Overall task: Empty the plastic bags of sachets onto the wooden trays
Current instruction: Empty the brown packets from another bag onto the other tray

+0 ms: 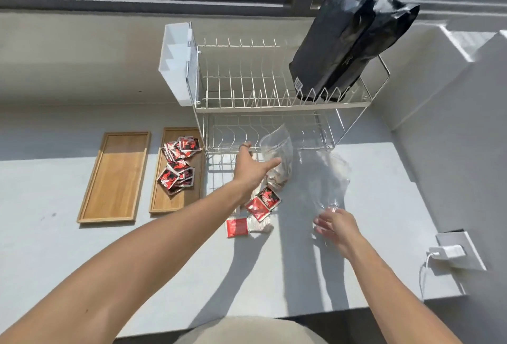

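Note:
Two wooden trays lie at the left of the grey counter. The left tray (115, 176) is bare; the right tray (164, 201) carries a heap of red sachets (179, 162). A clear plastic bag (277, 157) with pale sachets inside stands in front of the dish rack. My left hand (251, 169) reaches to it, fingers spread and touching its side. A second clear bag (329, 179), seemingly empty, lies to the right. My right hand (336, 225) is at its near end, fingers loosely apart. Loose red sachets (263, 202) and a pale one (260, 227) lie on the counter between my arms.
A two-tier wire dish rack (274, 102) stands behind the bags, with black pouches (348, 39) on its top tier and a white holder (177, 61) on its left side. A wall rises at the right with a socket and white charger (450, 251). The counter's front edge is near my body.

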